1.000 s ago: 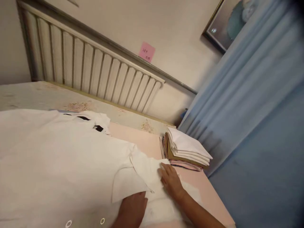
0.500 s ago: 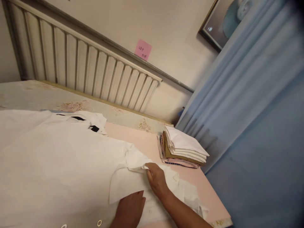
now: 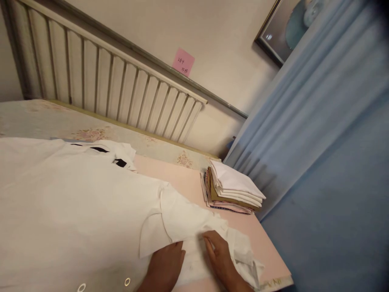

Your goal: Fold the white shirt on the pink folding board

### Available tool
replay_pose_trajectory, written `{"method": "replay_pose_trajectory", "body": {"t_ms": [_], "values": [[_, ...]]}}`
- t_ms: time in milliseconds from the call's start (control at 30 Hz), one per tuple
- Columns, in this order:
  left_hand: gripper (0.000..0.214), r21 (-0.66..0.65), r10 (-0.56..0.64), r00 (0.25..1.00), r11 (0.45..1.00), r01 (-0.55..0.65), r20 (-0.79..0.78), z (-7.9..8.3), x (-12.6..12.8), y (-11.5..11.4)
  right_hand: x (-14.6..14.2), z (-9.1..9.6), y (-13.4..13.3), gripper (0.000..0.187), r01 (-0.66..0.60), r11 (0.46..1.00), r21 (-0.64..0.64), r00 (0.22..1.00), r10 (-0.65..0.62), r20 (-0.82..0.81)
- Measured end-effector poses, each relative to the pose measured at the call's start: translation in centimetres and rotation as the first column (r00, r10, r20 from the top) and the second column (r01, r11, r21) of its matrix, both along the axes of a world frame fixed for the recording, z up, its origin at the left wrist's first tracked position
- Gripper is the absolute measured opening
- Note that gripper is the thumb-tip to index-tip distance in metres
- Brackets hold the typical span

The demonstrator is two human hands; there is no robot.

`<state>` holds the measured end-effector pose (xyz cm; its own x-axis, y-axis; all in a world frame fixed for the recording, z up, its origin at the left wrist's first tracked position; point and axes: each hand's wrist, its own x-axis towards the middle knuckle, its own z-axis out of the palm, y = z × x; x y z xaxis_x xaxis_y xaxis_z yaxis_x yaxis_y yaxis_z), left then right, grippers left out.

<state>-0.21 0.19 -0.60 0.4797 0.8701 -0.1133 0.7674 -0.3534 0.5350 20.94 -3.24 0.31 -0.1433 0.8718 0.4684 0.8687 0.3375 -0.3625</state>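
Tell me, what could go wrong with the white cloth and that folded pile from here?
The folded pile stands beyond the right hand, so a wide sweep might knock it askew. The white cloth could crease near the left hand, which is at its edge, if pulled unevenly. Bunched white fabric right of the right hand might keep its wrinkles.

The left hand (image 3: 166,261) is being shown bare, its back being outlined as a broad, rounded shape; a short, blunt thumb (image 3: 183,255) is being seen at its side, while the fingertips are being partly hidden. The right hand (image 3: 219,251) is also being shown bare, with slender fingers (image 3: 214,236) being joined to a rounded line of knuckles. Below it, a smooth, bare forearm (image 3: 238,282) is being cut off by the lower edge. Fine details are being lost in shade and blur.
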Motion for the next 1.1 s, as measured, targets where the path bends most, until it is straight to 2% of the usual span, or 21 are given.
{"method": "replay_pose_trajectory", "body": {"t_ms": [100, 233, 367, 500, 600, 767, 933, 1100], "values": [[0.042, -0.002, -0.01, 1.0, 1.0, 0.01, 0.0, 0.0, 0.0, 0.0, 4.1, -1.8, -1.8, 0.023, 0.127, 0.992, 0.011, 0.986, -0.128, 0.105], [0.042, 0.007, -0.008, 1.0, 1.0, 0.008, -0.018, 0.1, 0.0, 0.1, 6.6, -3.4, -2.0, 0.033, 0.079, 0.996, 0.032, 0.952, -0.085, 0.296], [0.042, 0.018, 0.002, 0.999, 1.0, -0.001, -0.033, -0.1, 0.1, 0.1, 5.8, -2.4, 0.0, 0.042, 0.013, 0.999, -0.044, 0.929, 0.004, 0.369], [0.042, 0.02, 0.008, 1.0, 1.0, -0.008, -0.028, -0.2, 0.1, 0.1, 5.2, -1.8, 2.3, 0.041, -0.021, 0.994, -0.111, 0.928, 0.06, 0.368], [0.042, 0.018, 0.004, 1.0, 1.0, -0.004, -0.024, 0.1, 0.1, 0.2, 5.7, -2.6, 3.8, 0.039, -0.005, 0.994, -0.108, 0.937, 0.043, 0.346], [0.043, 0.002, 0.004, 0.999, 1.0, -0.004, -0.037, 0.7, 0.0, 0.1, 6.3, -4.3, 5.3, 0.04, 0.005, 0.999, -0.032, 0.943, 0.006, 0.331], [0.043, -0.026, 0.033, 0.999, 0.999, -0.034, -0.025, 0.8, 0.0, -0.1, 5.9, -3.9, 6.0, 0.04, 0.06, 0.998, -0.037, 0.923, -0.042, 0.382], [0.041, -0.076, 0.039, 0.999, 0.996, -0.037, 0.022, 0.7, 0.1, -0.1, 5.7, -3.2, 6.6, 0.039, 0.033, 0.999, -0.031, 0.916, -0.018, 0.402]]}}
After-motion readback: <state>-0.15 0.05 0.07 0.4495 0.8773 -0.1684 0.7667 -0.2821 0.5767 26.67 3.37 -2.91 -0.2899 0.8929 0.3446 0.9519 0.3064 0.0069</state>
